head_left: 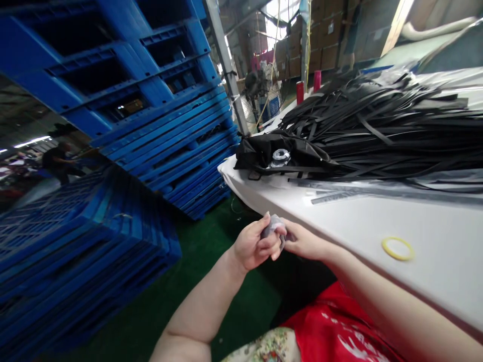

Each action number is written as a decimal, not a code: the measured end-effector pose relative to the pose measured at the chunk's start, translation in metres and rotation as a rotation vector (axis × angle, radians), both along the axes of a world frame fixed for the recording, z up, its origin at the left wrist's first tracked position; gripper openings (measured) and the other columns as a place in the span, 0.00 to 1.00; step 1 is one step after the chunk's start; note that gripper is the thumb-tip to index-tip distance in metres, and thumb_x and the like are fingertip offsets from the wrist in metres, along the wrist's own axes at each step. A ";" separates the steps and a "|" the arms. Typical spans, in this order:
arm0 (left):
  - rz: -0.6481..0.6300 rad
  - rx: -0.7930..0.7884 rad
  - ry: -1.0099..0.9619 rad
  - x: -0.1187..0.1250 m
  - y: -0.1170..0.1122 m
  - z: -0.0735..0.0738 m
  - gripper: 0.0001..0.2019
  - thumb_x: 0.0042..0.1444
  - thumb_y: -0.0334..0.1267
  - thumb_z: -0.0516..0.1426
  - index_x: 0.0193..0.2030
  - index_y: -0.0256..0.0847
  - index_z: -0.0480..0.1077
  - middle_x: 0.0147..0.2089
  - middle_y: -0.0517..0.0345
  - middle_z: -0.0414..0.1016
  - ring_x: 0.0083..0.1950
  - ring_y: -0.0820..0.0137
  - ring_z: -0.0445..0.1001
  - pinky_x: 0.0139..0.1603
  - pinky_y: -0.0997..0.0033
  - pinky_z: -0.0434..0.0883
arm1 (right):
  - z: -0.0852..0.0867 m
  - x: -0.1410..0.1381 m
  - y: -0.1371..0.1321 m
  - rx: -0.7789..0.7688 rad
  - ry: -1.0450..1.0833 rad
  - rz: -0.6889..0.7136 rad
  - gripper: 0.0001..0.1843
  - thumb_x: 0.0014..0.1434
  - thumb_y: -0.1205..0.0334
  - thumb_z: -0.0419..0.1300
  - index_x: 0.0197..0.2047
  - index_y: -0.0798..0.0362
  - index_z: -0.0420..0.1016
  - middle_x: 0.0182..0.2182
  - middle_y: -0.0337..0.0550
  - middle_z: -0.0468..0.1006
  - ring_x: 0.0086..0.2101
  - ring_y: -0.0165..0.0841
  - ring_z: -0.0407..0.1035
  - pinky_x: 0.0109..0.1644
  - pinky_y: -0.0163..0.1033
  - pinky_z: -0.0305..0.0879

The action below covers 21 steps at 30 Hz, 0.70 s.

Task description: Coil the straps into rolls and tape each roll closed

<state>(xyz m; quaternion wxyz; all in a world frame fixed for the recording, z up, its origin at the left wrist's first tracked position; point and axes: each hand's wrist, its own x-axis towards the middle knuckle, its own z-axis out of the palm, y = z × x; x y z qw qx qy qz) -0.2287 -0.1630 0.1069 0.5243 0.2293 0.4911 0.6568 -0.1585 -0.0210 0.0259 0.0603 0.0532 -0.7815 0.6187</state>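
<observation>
My left hand (253, 245) and my right hand (304, 241) meet just off the near edge of the white table (433, 226). Both are closed on a small crumpled grey piece (272, 226), which looks like thin plastic or cloth; I cannot make out what it is. The fingers of the left hand wrap round its lower part, and the right hand pinches it from the right side.
A yellow ring (397, 248) lies on the table near my right forearm. A large heap of black strips (377, 130) and a black bag (271, 151) lie further back, with long metal rulers (339, 196) in front. Stacked blue pallets (151, 110) stand left over green floor. A person (58, 161) works far left.
</observation>
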 end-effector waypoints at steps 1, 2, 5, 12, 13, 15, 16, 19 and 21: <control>0.058 0.053 0.036 0.000 0.005 0.002 0.25 0.64 0.56 0.47 0.38 0.34 0.73 0.16 0.71 0.47 0.15 0.78 0.49 0.25 0.73 0.66 | -0.003 0.003 -0.014 -0.028 -0.041 0.027 0.12 0.58 0.57 0.58 0.42 0.54 0.74 0.31 0.41 0.74 0.33 0.33 0.68 0.39 0.39 0.66; 0.129 0.091 0.124 -0.001 0.009 0.001 0.26 0.64 0.56 0.47 0.43 0.34 0.73 0.18 0.69 0.51 0.18 0.77 0.54 0.29 0.71 0.69 | -0.005 0.006 -0.027 -0.066 -0.088 0.058 0.14 0.62 0.53 0.56 0.40 0.55 0.75 0.26 0.39 0.71 0.28 0.31 0.65 0.33 0.36 0.64; 0.280 0.091 0.639 -0.008 0.014 -0.011 0.27 0.64 0.55 0.46 0.53 0.34 0.71 0.26 0.60 0.64 0.29 0.70 0.67 0.44 0.62 0.71 | 0.000 0.022 -0.046 -0.238 -0.161 0.267 0.26 0.66 0.44 0.48 0.41 0.57 0.77 0.19 0.36 0.63 0.21 0.27 0.57 0.26 0.33 0.56; 0.121 -0.074 1.347 -0.021 -0.007 -0.035 0.28 0.60 0.59 0.47 0.45 0.36 0.76 0.40 0.41 0.76 0.48 0.54 0.74 0.56 0.55 0.67 | 0.056 0.041 0.023 -0.259 -0.161 0.013 0.22 0.59 0.45 0.55 0.32 0.57 0.76 0.16 0.36 0.65 0.17 0.27 0.56 0.22 0.33 0.54; 0.113 -0.109 1.277 -0.018 -0.007 -0.033 0.28 0.61 0.59 0.47 0.40 0.37 0.77 0.36 0.44 0.76 0.43 0.57 0.75 0.51 0.57 0.70 | 0.060 0.035 0.035 -0.133 -0.127 -0.157 0.18 0.57 0.48 0.57 0.31 0.56 0.75 0.19 0.39 0.68 0.20 0.29 0.61 0.26 0.35 0.59; 0.083 -0.172 0.992 -0.007 -0.005 -0.023 0.30 0.62 0.60 0.44 0.31 0.37 0.76 0.21 0.53 0.69 0.26 0.66 0.71 0.34 0.64 0.72 | 0.063 0.022 0.047 0.164 0.004 -0.435 0.12 0.51 0.58 0.60 0.37 0.56 0.76 0.32 0.48 0.76 0.34 0.38 0.69 0.41 0.43 0.66; 0.063 -0.181 0.803 0.000 -0.003 -0.016 0.32 0.63 0.60 0.42 0.29 0.37 0.75 0.16 0.59 0.62 0.18 0.71 0.64 0.27 0.67 0.70 | 0.061 0.016 0.047 0.282 0.090 -0.496 0.17 0.47 0.63 0.61 0.43 0.56 0.75 0.42 0.51 0.76 0.43 0.42 0.68 0.50 0.46 0.64; 0.027 -0.068 0.340 0.017 0.004 0.007 0.35 0.64 0.61 0.39 0.31 0.33 0.74 0.12 0.70 0.48 0.12 0.77 0.49 0.18 0.71 0.65 | 0.045 0.005 0.020 0.342 0.192 -0.313 0.27 0.46 0.68 0.61 0.53 0.55 0.72 0.51 0.52 0.72 0.51 0.44 0.64 0.58 0.48 0.59; 0.119 0.076 0.335 0.018 0.007 0.016 0.35 0.65 0.60 0.38 0.38 0.32 0.74 0.14 0.68 0.53 0.14 0.76 0.55 0.22 0.70 0.68 | 0.032 0.007 -0.011 0.204 0.045 -0.053 0.15 0.54 0.63 0.59 0.45 0.56 0.76 0.39 0.47 0.77 0.41 0.38 0.69 0.49 0.42 0.66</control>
